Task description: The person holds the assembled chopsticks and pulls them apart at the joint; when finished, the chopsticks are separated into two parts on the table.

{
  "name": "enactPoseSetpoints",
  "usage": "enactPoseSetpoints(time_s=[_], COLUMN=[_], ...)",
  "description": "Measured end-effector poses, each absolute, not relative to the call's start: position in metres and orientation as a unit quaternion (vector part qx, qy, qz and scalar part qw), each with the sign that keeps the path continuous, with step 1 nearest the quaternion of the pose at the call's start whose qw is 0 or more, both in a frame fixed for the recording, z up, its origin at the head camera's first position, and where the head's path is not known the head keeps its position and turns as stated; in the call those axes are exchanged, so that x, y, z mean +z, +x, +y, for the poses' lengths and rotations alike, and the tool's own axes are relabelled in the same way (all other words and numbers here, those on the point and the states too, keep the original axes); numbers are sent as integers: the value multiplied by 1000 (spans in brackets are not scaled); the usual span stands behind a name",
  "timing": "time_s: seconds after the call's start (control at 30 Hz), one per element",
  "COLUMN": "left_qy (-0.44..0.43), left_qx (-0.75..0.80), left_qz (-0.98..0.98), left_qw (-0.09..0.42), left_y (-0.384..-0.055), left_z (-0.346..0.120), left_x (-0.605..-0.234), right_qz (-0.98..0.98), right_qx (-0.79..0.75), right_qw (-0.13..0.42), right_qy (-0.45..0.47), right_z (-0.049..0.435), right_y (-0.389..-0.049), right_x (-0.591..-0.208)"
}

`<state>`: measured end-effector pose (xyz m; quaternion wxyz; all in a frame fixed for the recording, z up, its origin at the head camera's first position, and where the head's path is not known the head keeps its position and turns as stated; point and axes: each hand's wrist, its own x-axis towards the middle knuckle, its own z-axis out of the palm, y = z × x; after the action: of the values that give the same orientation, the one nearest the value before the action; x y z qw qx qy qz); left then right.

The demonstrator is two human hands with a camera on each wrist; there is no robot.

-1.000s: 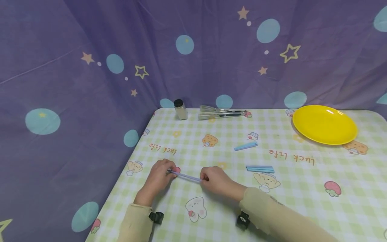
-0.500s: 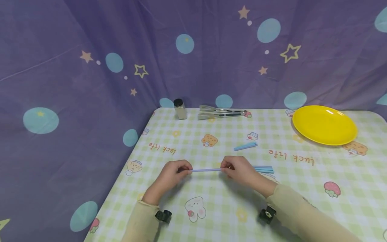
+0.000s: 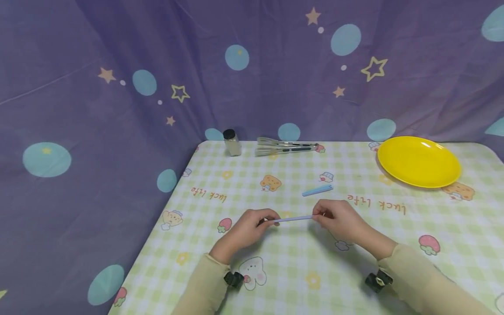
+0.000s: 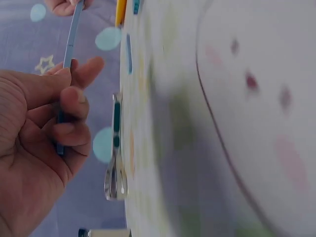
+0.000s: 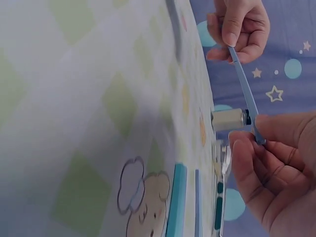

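Note:
A slim lavender-blue stick (image 3: 295, 218) spans the gap between both hands, above the table. My left hand (image 3: 250, 227) pinches its left end between thumb and fingers; in the left wrist view that end runs past the curled fingers. At the other end, thumb and fingertips of my right hand (image 3: 343, 219) pinch the stick. A fine line crosses the stick (image 4: 70, 45) there near the left thumb. Under the right hand lie similar sticks, a teal one (image 5: 177, 200) among them, which the hand hides in the head view.
Beyond the hands lies a pair of blue sticks (image 3: 317, 190). Along the back edge are a black-capped jar (image 3: 232, 143) and metal tongs (image 3: 285, 149). A yellow plate (image 3: 419, 162) sits at the back right. A purple curtain (image 3: 260, 96) hangs behind the table.
Both hands have moved right with the stick, which has swung from sloping down rightward to rising slightly rightward. The right hand now covers the nearer group of sticks.

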<state>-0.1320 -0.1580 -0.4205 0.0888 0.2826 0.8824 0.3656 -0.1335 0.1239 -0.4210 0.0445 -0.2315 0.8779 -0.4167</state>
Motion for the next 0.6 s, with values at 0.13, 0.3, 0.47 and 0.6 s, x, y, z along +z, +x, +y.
enactPoseSetpoints(time_s=[0.13, 0.3, 0.47, 0.6], left_qy=[293, 312, 322, 323], left_qx=[372, 388, 390, 401], left_qz=[876, 862, 857, 851], left_qw=[89, 94, 100, 100], left_y=[-133, -134, -136, -137], left_z=[-144, -127, -111, -101], left_x=[-421, -421, -422, -423], right_qz=[882, 882, 880, 880], right_qx=[-399, -389, -380, -370], right_qw=[14, 2, -14, -32], right_qy=[-249, -266, -283, -296], right_z=[129, 130, 132, 134], right_y=[-133, -131, -129, -128], right_x=[-422, -423, -424, -424])
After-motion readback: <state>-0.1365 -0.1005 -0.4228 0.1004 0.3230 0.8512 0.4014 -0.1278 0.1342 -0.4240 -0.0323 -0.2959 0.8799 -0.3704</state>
